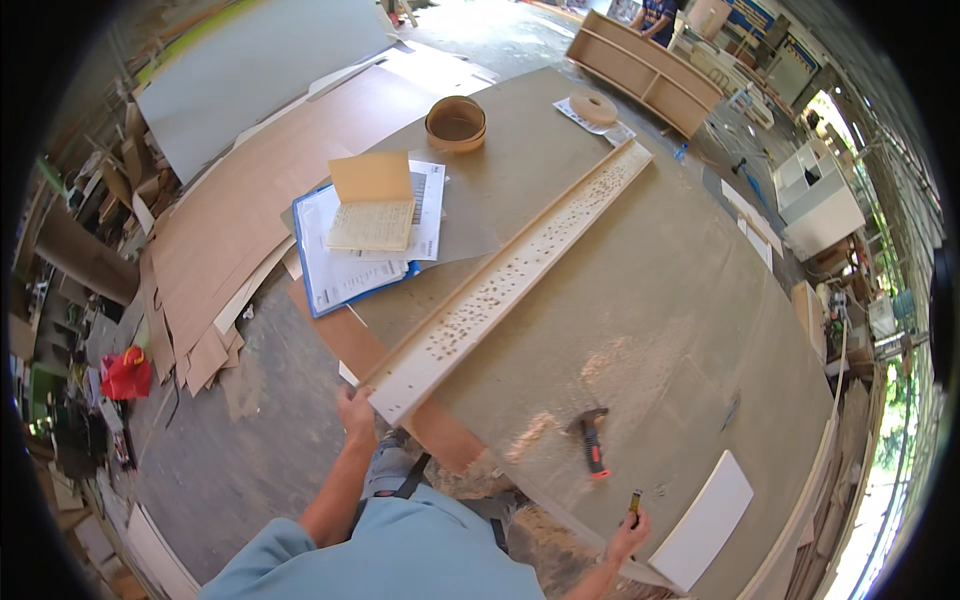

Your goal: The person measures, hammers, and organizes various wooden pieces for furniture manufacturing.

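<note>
My left hand (pixel 357 412) is closed on the near end of a long, narrow wooden tray-like piece (pixel 492 305). That piece runs diagonally across the table, with raised long edges. Its pale face carries many small brown spots; whether they are holes or loose bits, I cannot make out. Low on the right, my right hand (pixel 628 535) pinches a short yellow-and-black strip-like tool (pixel 635 500), too small to name. A hammer (pixel 593 442) with a black and orange handle lies between my hands, beside wood shavings (pixel 530 436).
The large brown table (pixel 660 320) also bears a white panel (pixel 702 522), a clipboard with papers (pixel 320 285), an open notebook (pixel 372 222) and rolls of edging (pixel 456 125). Thin sheets (pixel 230 215) lie leftward. Beyond the table, a person (pixel 657 18) stands behind a wooden cabinet frame (pixel 640 75).
</note>
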A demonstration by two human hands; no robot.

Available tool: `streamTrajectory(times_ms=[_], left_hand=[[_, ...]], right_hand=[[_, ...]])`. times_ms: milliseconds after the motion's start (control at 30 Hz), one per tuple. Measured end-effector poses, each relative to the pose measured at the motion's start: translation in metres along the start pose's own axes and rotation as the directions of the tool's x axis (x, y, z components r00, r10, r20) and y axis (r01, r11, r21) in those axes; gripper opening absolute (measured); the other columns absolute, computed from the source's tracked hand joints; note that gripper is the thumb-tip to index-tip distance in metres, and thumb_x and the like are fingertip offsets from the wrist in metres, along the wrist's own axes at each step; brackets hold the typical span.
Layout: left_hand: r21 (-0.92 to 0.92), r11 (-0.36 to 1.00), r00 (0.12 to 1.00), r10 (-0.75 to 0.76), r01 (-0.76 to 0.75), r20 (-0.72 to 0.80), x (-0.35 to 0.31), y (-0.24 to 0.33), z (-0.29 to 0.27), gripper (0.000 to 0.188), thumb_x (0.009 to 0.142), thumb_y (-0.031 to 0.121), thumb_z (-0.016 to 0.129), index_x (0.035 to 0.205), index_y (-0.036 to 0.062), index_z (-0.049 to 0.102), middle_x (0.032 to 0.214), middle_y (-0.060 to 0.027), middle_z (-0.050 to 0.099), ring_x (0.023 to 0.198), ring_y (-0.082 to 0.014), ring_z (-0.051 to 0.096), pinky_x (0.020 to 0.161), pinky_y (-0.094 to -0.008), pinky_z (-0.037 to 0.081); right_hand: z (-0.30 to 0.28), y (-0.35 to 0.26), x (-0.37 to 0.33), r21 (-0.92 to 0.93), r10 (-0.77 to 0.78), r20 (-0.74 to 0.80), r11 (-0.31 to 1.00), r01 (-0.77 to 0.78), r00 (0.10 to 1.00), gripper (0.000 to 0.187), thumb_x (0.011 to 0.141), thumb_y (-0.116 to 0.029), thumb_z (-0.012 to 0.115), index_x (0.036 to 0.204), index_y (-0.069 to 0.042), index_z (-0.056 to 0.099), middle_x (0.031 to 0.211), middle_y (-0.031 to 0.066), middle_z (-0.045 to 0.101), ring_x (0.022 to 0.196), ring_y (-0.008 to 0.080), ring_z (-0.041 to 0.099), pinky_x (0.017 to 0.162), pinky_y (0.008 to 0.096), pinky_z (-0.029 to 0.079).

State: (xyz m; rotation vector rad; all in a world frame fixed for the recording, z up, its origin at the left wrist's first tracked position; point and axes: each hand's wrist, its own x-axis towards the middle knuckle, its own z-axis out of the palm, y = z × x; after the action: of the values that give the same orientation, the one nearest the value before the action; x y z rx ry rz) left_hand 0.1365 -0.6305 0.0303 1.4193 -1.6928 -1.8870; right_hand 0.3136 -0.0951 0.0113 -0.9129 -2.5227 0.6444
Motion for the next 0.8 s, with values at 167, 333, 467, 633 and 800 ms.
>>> streamTrajectory(times_ms=[167, 333, 467, 633, 800], left_hand=[[-0.062, 0.893, 0.791, -0.359, 0.445, 0.496, 0.038, 0.017, -0.033, 0.056, 0.083, 0.003, 0.056, 0.137, -0.0028, 0.043, 0.129, -0.0151, 0.056, 0.111, -0.0244, 0.058, 0.093, -0.0336, 0.044], [0.076, 0.914, 0.739, -0.368, 0.398, 0.564, 0.041, 0.039, -0.041, 0.058, 0.085, 0.0, 0.052, 0.142, -0.0001, 0.04, 0.13, -0.0123, 0.055, 0.114, -0.022, 0.055, 0.098, -0.0326, 0.042], [0.14, 0.927, 0.696, -0.356, 0.349, 0.623, 0.055, 0.036, -0.045, 0.055, 0.084, 0.001, 0.055, 0.138, 0.0008, 0.045, 0.126, -0.0123, 0.057, 0.111, -0.0215, 0.057, 0.095, -0.0315, 0.043], [0.521, 0.838, 0.61, -0.329, -0.163, 0.721, 0.059, 0.068, -0.056, 0.033, 0.088, 0.008, 0.058, 0.119, -0.0029, 0.058, 0.117, -0.0149, 0.063, 0.106, -0.021, 0.061, 0.088, -0.0316, 0.047], [0.293, 0.634, 0.463, 0.116, -0.715, 0.878, -0.035, 0.126, -0.008, 0.029, 0.088, 0.007, 0.059, 0.114, -0.0041, 0.061, 0.121, -0.0194, 0.061, 0.111, -0.0266, 0.059, 0.092, -0.036, 0.046]], right_hand=[[0.033, -0.131, -0.065, 0.162, 0.244, 0.143, 0.95, -0.265, 0.959, 0.02, 0.09, -0.013, 0.06, 0.102, 0.003, 0.064, 0.1, 0.0178, 0.065, 0.091, 0.0343, 0.058, 0.083, 0.0415, 0.046], [0.038, -0.197, -0.107, 0.119, 0.209, 0.172, 0.966, -0.231, 0.963, 0.022, 0.091, -0.012, 0.06, 0.105, 0.003, 0.064, 0.101, 0.0158, 0.064, 0.093, 0.0316, 0.057, 0.086, 0.0399, 0.045], [0.036, -0.227, -0.119, 0.118, 0.235, 0.187, 0.959, -0.259, 0.954, 0.019, 0.09, -0.011, 0.06, 0.104, 0.001, 0.066, 0.097, 0.0155, 0.065, 0.093, 0.0313, 0.058, 0.086, 0.0397, 0.045], [0.037, -0.258, -0.118, 0.122, 0.03, 0.147, 0.991, -0.048, 0.989, 0.015, 0.087, -0.008, 0.06, 0.098, -0.002, 0.068, 0.087, 0.0171, 0.066, 0.086, 0.0371, 0.06, 0.086, 0.0405, 0.045], [0.032, -0.293, -0.083, 0.11, -0.25, 0.198, 0.966, 0.232, 0.948, 0.012, 0.085, -0.011, 0.062, 0.094, -0.007, 0.069, 0.093, 0.0117, 0.065, 0.091, 0.0323, 0.058, 0.084, 0.0408, 0.046]])
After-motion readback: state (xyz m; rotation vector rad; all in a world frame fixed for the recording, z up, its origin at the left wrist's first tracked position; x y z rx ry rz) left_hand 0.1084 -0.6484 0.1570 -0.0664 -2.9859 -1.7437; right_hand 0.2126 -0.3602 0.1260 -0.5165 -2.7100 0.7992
